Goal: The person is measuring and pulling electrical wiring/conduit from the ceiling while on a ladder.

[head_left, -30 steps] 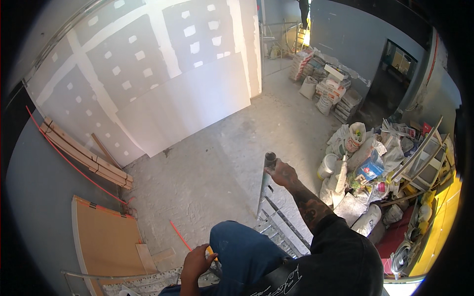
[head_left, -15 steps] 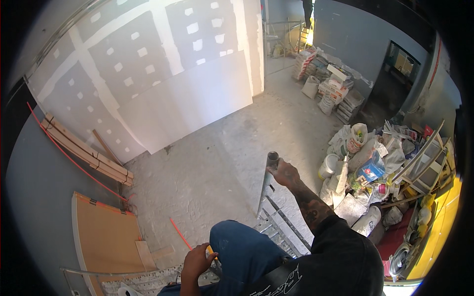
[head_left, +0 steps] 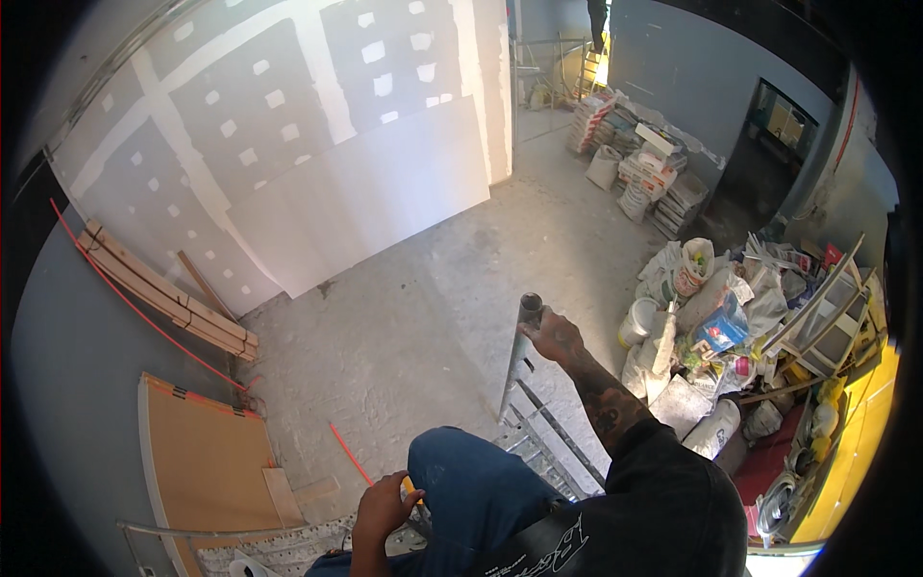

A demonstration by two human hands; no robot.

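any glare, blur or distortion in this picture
In the head view, a black fisheye rim and the timber bundle at left looking bowed; same view, brightness washing out beside the far stepladder and below the yellow panel; right hand on the metal tube reasonably sharp.

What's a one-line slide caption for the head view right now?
Right hand gripping a metal scaffold tube near its open end, left hand beside blue-trousered knee, patched plasterboard wall beyond.

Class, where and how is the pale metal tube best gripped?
Probably just below the open top of the metal tube, coming from the person's right with fingers wrapped around: it is round and roughly upright, and the right hand holds it there.
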